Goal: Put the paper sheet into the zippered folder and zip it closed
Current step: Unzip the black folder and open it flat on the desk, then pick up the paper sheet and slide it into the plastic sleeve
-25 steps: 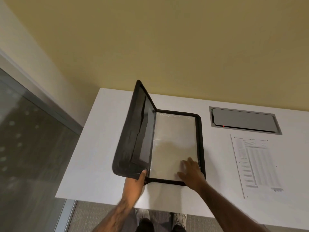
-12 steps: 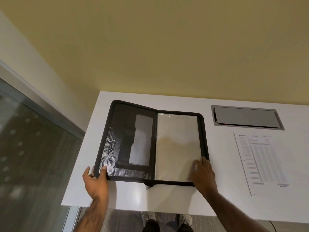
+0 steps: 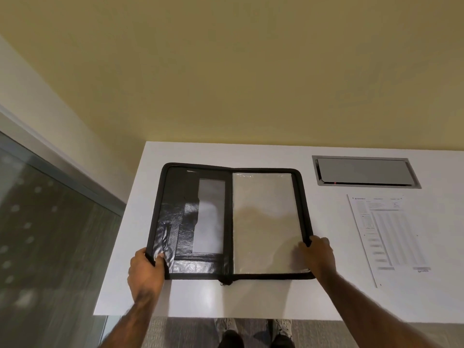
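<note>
Zippered folder (image 3: 229, 222) is lying open & flat on the white table (image 3: 200, 302), spine running away from the person, both halves facing up. Its left half is showing black glossy pockets w/ a grey rectangular panel nr the spine; its right half is showing a pale, shiny clear sleeve. A black zip border is running round the whole outline, & the zip pull (image 3: 226, 281) is sitting at the near end of the spine, so the folder is not zipped.

Left hand (image 3: 145, 270) is gripping the near-left corner: thumb is pressing on the inner face, fingers are curling under the edge. Right hand (image 3: 317, 257) is gripping the near-right corner the same way, thumb on the sleeve, fingers wrapping over the zip border. Both hands are clamped on the folder.

Paper sheet (image 3: 389, 234) is lying flat on the table to the right of the folder, apart from it & from both hands, printed side up w/ a table of rows; text is too small to read. Just beyond the sheet, a grey metal hatch (image 3: 364, 172) is sitting flush in the tabletop.

Person's shoes (image 3: 231, 332) are showing below the near table edge. A glass panel (image 3: 50, 234) is standing at far left, w/ a yellow wall (image 3: 226, 71) behind the table.
</note>
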A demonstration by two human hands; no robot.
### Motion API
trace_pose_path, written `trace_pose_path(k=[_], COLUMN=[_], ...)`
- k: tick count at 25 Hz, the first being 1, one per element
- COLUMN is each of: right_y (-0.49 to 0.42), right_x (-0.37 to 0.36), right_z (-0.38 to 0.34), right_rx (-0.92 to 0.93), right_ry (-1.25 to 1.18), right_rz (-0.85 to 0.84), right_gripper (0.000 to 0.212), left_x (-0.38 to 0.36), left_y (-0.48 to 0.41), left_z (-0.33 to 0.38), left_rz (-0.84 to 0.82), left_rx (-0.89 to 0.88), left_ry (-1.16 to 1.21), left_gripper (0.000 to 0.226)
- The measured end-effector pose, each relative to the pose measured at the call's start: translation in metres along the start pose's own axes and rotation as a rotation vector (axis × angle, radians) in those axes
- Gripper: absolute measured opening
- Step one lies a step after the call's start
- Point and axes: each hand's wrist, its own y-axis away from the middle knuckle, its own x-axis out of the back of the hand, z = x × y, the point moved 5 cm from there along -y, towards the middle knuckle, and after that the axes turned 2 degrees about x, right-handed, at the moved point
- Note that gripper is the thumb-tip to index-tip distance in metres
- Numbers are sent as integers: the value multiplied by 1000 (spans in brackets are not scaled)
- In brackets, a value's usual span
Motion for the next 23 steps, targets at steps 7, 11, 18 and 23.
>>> trace_pose_path(k=[7,11,18,23], right_y=[10,21,7,3], right_x=[-14,-32,-36,-19], right_z=[-8,-16,1,7], right_rx=[94,272,302,348], right_ry=[74,268,279,196], right_rz=[-53,-117,-196,-218], right_gripper=[70,79,90,76], left_x=[-11,-39,-56,-59], left_y=[16,37,35,47], left_z=[19,39,32,61], left_rz=[21,-85,-203,-118], left_rx=[-177,-394,-373,-446], left_ry=[-272,-439,-506,-513], left_gripper=[55,64,71,66])
